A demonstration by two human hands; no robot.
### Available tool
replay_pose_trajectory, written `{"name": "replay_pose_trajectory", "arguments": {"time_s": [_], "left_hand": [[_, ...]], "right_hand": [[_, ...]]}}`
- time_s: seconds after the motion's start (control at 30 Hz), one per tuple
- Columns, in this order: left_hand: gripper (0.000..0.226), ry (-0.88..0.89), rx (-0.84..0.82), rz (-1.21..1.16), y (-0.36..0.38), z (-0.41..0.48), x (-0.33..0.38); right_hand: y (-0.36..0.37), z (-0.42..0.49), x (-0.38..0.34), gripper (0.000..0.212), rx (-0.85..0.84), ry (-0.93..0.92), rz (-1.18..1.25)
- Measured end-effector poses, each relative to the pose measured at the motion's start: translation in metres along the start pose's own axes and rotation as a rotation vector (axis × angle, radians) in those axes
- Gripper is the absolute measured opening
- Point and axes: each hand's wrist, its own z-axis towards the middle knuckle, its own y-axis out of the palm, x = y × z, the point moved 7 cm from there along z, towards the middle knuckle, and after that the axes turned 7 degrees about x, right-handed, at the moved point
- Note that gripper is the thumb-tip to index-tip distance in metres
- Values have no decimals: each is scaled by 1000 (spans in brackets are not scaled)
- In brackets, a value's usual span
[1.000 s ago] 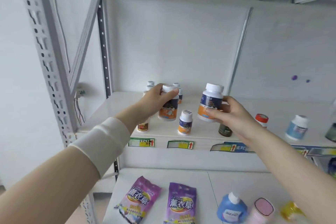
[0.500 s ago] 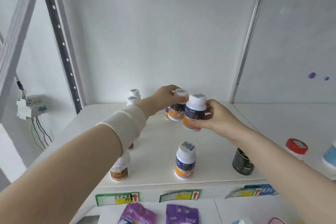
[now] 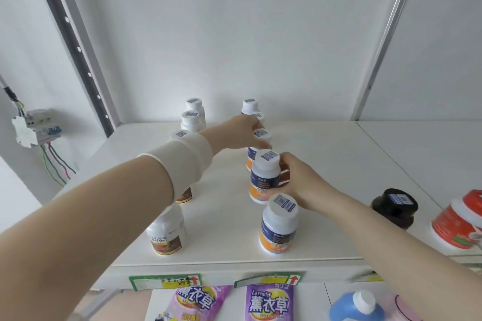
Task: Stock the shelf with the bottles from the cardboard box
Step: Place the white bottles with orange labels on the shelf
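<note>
On the white shelf [image 3: 326,169] stand two rows of white-capped bottles. My left hand [image 3: 234,133] reaches to the back and grips a blue-and-orange bottle [image 3: 260,138] standing in the right row. My right hand [image 3: 294,180] holds another blue-and-orange bottle [image 3: 264,177] upright on the shelf, just in front of that one. A third such bottle [image 3: 279,227] stands free at the front of the row. More bottles [image 3: 250,107] stand behind. The left row has white bottles with brown labels [image 3: 167,229], partly hidden by my left arm. The cardboard box is out of view.
A dark jar [image 3: 393,207] and a red-and-white jar [image 3: 459,224] stand at the shelf's right. Price tags [image 3: 167,280] line the front edge. Below lie purple lavender bags [image 3: 270,302] and a blue bottle [image 3: 356,307]. A breaker box [image 3: 34,128] with wires hangs at the left.
Both hands have lowered their bottles onto the shelf in the right row, left hand's bottle behind, right hand's in front. The view has moved closer and looks further down.
</note>
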Motion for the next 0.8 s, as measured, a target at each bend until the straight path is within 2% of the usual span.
{"name": "replay_pose_trajectory", "arguments": {"time_s": [0.47, 0.67, 0.8], "left_hand": [[51, -28, -18, -28, 8, 7, -8], [54, -1, -93, 15, 3, 6, -2], [51, 24, -102, 127, -27, -2, 12]], "right_hand": [[6, 4, 14, 58, -45, 27, -2], [-1, 2, 12, 59, -55, 83, 22], [-22, -7, -7, 61, -53, 66, -23]]}}
